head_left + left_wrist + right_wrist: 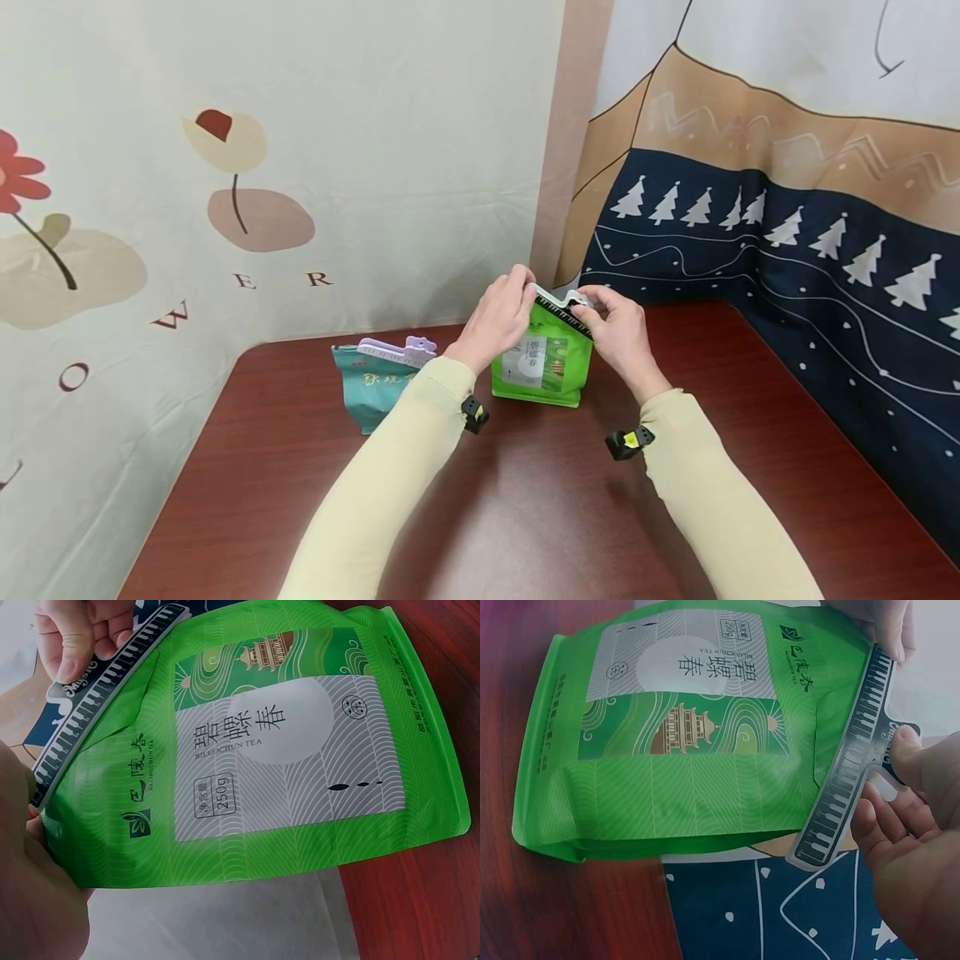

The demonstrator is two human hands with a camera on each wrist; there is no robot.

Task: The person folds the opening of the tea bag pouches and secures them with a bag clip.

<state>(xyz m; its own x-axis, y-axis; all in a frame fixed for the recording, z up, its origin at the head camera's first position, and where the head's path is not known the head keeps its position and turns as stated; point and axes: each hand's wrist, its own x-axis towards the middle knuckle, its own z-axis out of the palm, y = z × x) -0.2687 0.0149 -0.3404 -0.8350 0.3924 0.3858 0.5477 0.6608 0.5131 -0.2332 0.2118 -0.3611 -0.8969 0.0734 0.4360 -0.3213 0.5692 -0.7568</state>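
Note:
A bright green tea bag [542, 367] stands at the back of the table, its label reading Biluochun tea [285, 750]. A black clip with a piano-key pattern [851, 761] lies along its top edge, slanting down to the right in the head view. My right hand [618, 337] pinches the clip's raised handle, with the thumb [911, 750] on the dark lettered part. My left hand [498, 315] grips the bag's upper left corner beside the clip's end. Some of its fingers are hidden behind the bag in the left wrist view.
Left of the green bag stands a teal bag [367, 387] with a purple clip [397, 352] across its top; my left forearm partly covers it. The reddish-brown table [525, 517] meets a pale printed curtain [420, 208] behind and a dark blue tree-patterned cloth [817, 300] at the right.

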